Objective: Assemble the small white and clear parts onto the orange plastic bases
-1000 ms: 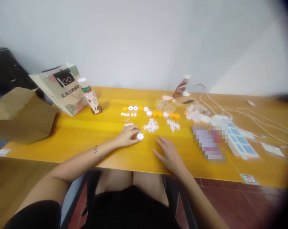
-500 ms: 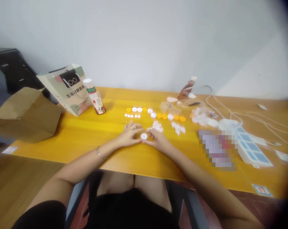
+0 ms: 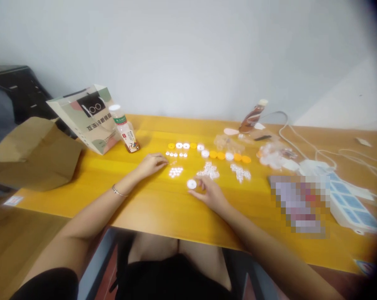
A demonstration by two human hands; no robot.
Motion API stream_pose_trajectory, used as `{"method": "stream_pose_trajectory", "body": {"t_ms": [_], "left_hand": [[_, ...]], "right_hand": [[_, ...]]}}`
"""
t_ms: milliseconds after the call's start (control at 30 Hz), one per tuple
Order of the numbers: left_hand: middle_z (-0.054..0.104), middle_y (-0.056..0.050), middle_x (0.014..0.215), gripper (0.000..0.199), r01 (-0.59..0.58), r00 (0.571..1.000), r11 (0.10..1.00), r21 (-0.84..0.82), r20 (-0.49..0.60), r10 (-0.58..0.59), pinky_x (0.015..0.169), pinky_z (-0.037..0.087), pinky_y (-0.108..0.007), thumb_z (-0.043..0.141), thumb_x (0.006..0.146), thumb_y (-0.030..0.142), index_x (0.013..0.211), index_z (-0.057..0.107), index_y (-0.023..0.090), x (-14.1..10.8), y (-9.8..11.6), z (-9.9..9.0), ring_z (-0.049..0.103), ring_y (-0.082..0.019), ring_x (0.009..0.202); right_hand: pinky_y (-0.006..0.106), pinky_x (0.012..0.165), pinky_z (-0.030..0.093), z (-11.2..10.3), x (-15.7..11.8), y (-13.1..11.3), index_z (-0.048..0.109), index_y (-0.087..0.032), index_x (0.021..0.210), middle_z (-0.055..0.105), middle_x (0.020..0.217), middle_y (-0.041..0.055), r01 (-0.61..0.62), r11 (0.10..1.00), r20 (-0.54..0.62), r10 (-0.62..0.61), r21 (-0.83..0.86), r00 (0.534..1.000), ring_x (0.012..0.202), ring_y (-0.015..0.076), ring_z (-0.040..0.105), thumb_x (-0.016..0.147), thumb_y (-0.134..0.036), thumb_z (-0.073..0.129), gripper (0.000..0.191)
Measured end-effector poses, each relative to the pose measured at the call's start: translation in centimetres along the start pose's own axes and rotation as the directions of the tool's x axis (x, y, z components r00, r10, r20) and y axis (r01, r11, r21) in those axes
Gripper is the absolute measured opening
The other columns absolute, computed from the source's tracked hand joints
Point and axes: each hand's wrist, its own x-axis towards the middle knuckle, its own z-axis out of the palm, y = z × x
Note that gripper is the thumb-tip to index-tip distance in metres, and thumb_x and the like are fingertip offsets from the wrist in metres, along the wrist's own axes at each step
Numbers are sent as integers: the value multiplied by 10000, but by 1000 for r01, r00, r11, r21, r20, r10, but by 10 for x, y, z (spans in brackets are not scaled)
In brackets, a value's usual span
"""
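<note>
My right hand holds a white round disc with a small centre mark by its edge, between thumb and fingers, just above the table. Further left, my left hand rests low over the table, fingers bent and tips close together beside some tiny clear pieces. Whatever may be between those fingertips is too small to make out. In front of the hands lie a cluster of small white round pieces, a row of small white knobs, and a pile of white pieces.
Yellow discs and white discs form a staggered row behind. Another white pile lies right of centre. Bottles, a paper bag, a brown bag, plastic wrapping and a blue-lidded case stand around.
My left hand has come away from the white disc and moved left, uncovering the small white round pieces. My right hand still holds the disc. The view has shifted slightly.
</note>
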Motion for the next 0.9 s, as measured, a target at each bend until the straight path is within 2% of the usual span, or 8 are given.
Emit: {"method": "stream_pose_trajectory", "body": {"t_ms": [233, 333, 433, 500, 600, 733, 800, 900], "left_hand": [[640, -31, 858, 224, -57, 998, 944, 325, -19, 67, 668, 328, -284, 428, 867, 272, 856, 648, 227, 2, 6, 11, 568, -147, 779], [626, -50, 810, 236, -105, 993, 909, 403, -14, 121, 661, 308, -289, 410, 873, 246, 830, 636, 191, 2, 4, 13, 545, -142, 737], [620, -61, 770, 247, -119, 986, 903, 413, -55, 155, 672, 307, -293, 401, 875, 237, 792, 622, 162, 2, 7, 14, 531, -137, 719], [625, -54, 765, 238, -104, 981, 928, 359, -114, 154, 673, 315, -287, 413, 869, 254, 786, 616, 161, 3, 15, 13, 537, -136, 727], [635, -38, 794, 201, -130, 976, 981, 144, -156, 153, 678, 347, -265, 452, 849, 289, 826, 612, 169, 4, 40, 15, 554, -130, 759], [636, -10, 818, 178, -160, 987, 974, -159, -53, 154, 710, 375, -253, 469, 838, 299, 844, 608, 187, 5, 77, 26, 562, -113, 770], [635, 0, 834, 175, -106, 994, 972, -211, 4, 109, 729, 366, -266, 483, 832, 318, 851, 609, 198, 6, 89, 33, 561, -122, 801], [628, 2, 838, 178, -14, 999, 982, -187, 32, 20, 748, 331, -294, 488, 831, 331, 849, 618, 211, 6, 95, 39, 545, -145, 838]], "right_hand": [[250, 511, 402, 2, 1, 4, 488, -193, 971, 521, 712, 9, -34, 999, -22, 34, 14, 999, 566, 121, 463, 719, -340, 610, 315], [247, 509, 399, 3, 0, 5, 492, -193, 965, 521, 705, 6, -43, 999, -29, 43, 3, 999, 569, 121, 466, 714, -329, 616, 311], [247, 509, 394, 3, 0, 5, 506, -196, 945, 516, 692, 3, -35, 999, -31, 34, -6, 999, 573, 122, 470, 714, -321, 617, 285], [246, 511, 391, 3, 1, 4, 520, -198, 918, 512, 682, 1, -29, 1000, -28, 29, -6, 999, 575, 123, 470, 719, -312, 612, 248], [246, 517, 388, 2, 3, 3, 536, -196, 880, 506, 671, 0, -24, 1000, -14, 24, 1, 1000, 576, 124, 467, 722, -302, 607, 203], [245, 537, 388, 1, 4, 2, 553, -201, 879, 507, 677, 1, -10, 1000, 6, 10, 14, 1000, 593, 126, 465, 739, -282, 587, 165], [245, 547, 388, 1, 4, 1, 563, -205, 887, 508, 683, 3, -4, 1000, 7, 4, 19, 1000, 606, 128, 466, 743, -265, 580, 157], [244, 554, 386, 1, 4, 1, 574, -200, 894, 502, 685, 4, -3, 1000, 9, 3, 22, 1000, 613, 129, 466, 734, -239, 585, 165]]}}
